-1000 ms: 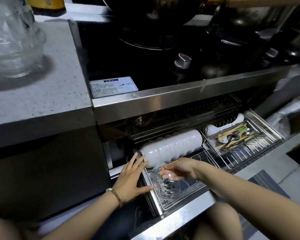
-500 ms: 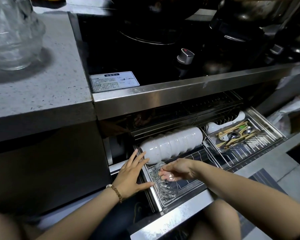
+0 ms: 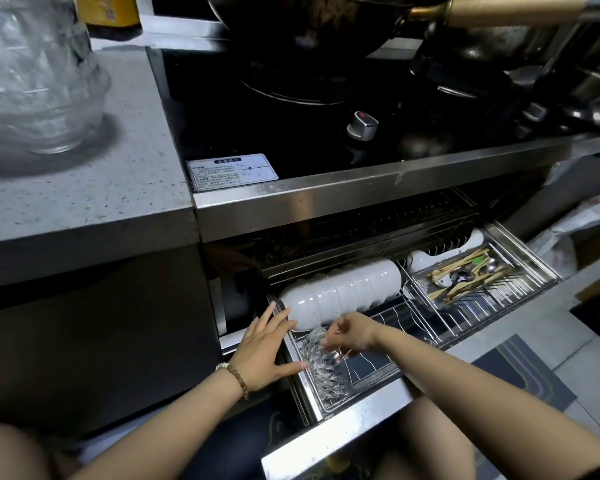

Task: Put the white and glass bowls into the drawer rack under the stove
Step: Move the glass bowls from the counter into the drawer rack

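Our right hand [image 3: 350, 332] pinches the upper rim of the glass bowl [image 3: 321, 370] with curled fingers. The bowl stands on edge in the front-left corner of the drawer rack [image 3: 465, 313], just in front of the white bowls [image 3: 340, 292], which lie nested in a row along the rack's rear left section. Our left hand [image 3: 264, 351] rests on the rack's left edge, fingers spread and straight, fingertips at the nearest white bowl. A cutlery tray [image 3: 471, 277] occupies the rack's right section.

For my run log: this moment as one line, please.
right hand holds glass bowl in rack; left hand on drawer edge; white bowls racked
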`<action>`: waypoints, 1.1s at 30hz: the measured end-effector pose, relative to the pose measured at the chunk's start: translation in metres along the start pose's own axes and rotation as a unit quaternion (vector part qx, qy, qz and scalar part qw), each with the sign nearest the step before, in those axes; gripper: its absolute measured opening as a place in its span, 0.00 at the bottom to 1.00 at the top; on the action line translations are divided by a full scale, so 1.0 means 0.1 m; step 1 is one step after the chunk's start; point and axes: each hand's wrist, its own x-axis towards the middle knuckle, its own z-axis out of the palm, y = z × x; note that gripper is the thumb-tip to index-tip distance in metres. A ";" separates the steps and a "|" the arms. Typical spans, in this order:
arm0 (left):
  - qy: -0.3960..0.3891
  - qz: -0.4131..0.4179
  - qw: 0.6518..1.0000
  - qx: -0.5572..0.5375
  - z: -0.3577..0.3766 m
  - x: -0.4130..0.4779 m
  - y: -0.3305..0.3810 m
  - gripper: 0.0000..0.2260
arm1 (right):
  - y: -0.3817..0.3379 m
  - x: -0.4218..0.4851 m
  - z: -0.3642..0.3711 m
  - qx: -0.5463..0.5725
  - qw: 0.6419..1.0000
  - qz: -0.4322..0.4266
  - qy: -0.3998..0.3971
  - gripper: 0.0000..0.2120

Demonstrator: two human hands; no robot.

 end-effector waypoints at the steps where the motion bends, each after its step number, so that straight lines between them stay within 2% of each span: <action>1: -0.001 -0.004 1.000 -0.005 -0.03 -0.01 0.02 0.38 | -0.03 -0.04 -0.02 -0.017 1.000 -0.012 0.013 0.08; 5: 0.005 -0.018 0.999 -0.034 -0.23 -0.07 0.09 0.35 | -0.15 -0.32 -0.17 -0.051 0.994 -0.056 0.083 0.17; 10: 0.059 0.014 0.992 -0.112 -0.76 -0.14 0.38 0.25 | -0.36 -0.89 -0.36 0.031 0.979 -0.153 0.133 0.15; 14: 0.133 0.088 0.976 -0.146 -1.40 -0.35 0.73 0.20 | -0.69 -1.38 -0.49 0.057 0.944 -0.266 0.186 0.14; 17: 0.186 0.143 0.963 -0.132 -1.95 -0.62 0.93 0.20 | -1.05 -1.70 -0.57 0.045 0.914 -0.341 0.216 0.14; 20: 0.245 0.177 0.946 -0.119 -2.48 -0.91 1.08 0.21 | -1.48 -1.95 -0.58 0.018 0.884 -0.398 0.246 0.20; 24: 0.314 0.191 0.925 -0.093 -3.08 -1.24 1.08 0.21 | -2.10 -2.14 -0.54 -0.018 0.860 -0.449 0.244 0.27; 28: 0.373 0.179 0.909 -0.055 -3.54 -1.52 0.91 0.19 | -2.69 -2.16 -0.49 -0.040 0.846 -0.478 0.233 0.22; 33: 0.413 0.118 0.903 -0.014 -3.93 -1.72 0.54 0.21 | -3.26 -2.03 -0.31 -0.071 0.836 -0.496 0.223 0.25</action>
